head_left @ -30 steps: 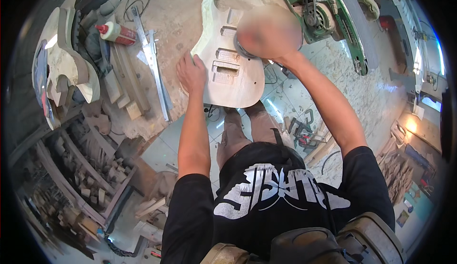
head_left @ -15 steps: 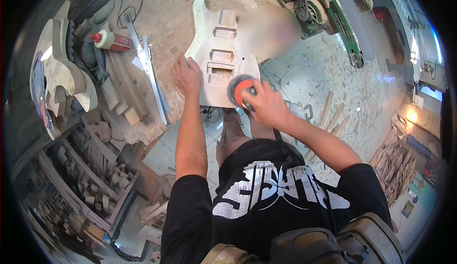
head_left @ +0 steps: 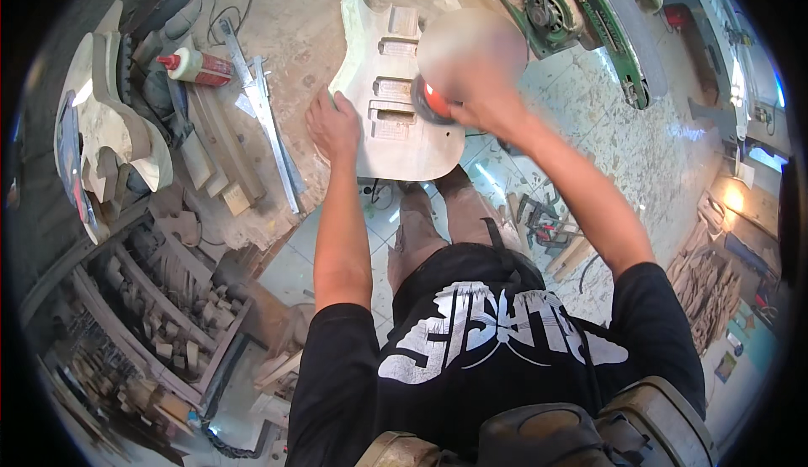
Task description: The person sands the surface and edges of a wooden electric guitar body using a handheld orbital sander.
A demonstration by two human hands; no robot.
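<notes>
A pale wooden electric guitar body (head_left: 408,154) with several routed cavities lies on the bench, its lower end jutting past the bench edge. My left hand (head_left: 334,124) holds its left edge, thumb on top and fingers along the side. A red round sander (head_left: 435,103) with a dark pad sits on the body's right part, beside the middle cavities. My right hand (head_left: 492,101) is closed around this sander from the right. A blurred patch covers part of that hand and the body's upper right side.
On the dusty bench (head_left: 290,38), metal rulers (head_left: 263,114), a red-and-white glue bottle (head_left: 198,66) and wood strips (head_left: 220,143) lie at left. More guitar bodies (head_left: 118,122) stand far left. A green belt machine (head_left: 572,21) is at upper right. Clamps (head_left: 543,225) lie on the floor.
My right hand has moved the sander up and slightly right, from the body's lower end to beside the middle cavities. My left hand stays on the left edge.
</notes>
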